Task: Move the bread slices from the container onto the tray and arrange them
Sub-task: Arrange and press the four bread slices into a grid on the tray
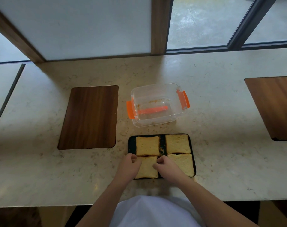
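Head view: both curled hands, left hand (131, 164) and right hand (166, 164), pinch the near-left bread slice (147, 168).

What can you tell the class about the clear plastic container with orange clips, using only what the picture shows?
The clear plastic container with orange clips is a rectangular, see-through tub with rounded corners. An orange latch hangs on each short end, and an orange strip shows through its base. It stands upright and open, with no lid on it and no bread inside, only brownish crumbs. It sits on the pale speckled stone counter, just beyond the black rectangular tray, with a gap between them. No hand touches it.
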`<state>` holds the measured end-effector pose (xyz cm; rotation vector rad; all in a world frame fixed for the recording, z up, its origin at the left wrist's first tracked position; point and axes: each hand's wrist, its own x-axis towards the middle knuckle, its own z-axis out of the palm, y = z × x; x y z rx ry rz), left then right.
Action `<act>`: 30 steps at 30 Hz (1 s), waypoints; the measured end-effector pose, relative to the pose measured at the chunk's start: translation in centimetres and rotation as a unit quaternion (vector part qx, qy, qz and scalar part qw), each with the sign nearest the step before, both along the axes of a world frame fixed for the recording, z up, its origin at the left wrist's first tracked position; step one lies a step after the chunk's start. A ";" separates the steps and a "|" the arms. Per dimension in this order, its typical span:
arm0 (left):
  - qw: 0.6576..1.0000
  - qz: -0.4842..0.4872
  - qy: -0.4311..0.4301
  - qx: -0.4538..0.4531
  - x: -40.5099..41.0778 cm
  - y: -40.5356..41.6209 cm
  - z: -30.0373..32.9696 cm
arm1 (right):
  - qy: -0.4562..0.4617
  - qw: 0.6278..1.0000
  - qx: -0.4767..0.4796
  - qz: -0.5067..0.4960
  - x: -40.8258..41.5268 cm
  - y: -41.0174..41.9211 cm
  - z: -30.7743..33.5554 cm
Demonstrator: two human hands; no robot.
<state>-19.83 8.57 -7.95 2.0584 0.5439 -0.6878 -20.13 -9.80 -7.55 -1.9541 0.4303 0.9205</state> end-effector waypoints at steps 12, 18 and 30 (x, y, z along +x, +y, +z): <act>0.999 0.025 0.040 -0.021 2.9 0.7 -0.4 | 0.011 0.999 -0.046 -0.014 3.7 -1.1 0.7; 0.996 0.015 0.078 -0.035 4.5 -0.2 -0.4 | 0.049 0.998 -0.049 0.002 5.1 0.6 0.4; 0.997 -0.003 0.073 -0.006 4.6 0.7 -0.2 | 0.054 0.997 -0.052 0.027 5.5 2.7 -0.1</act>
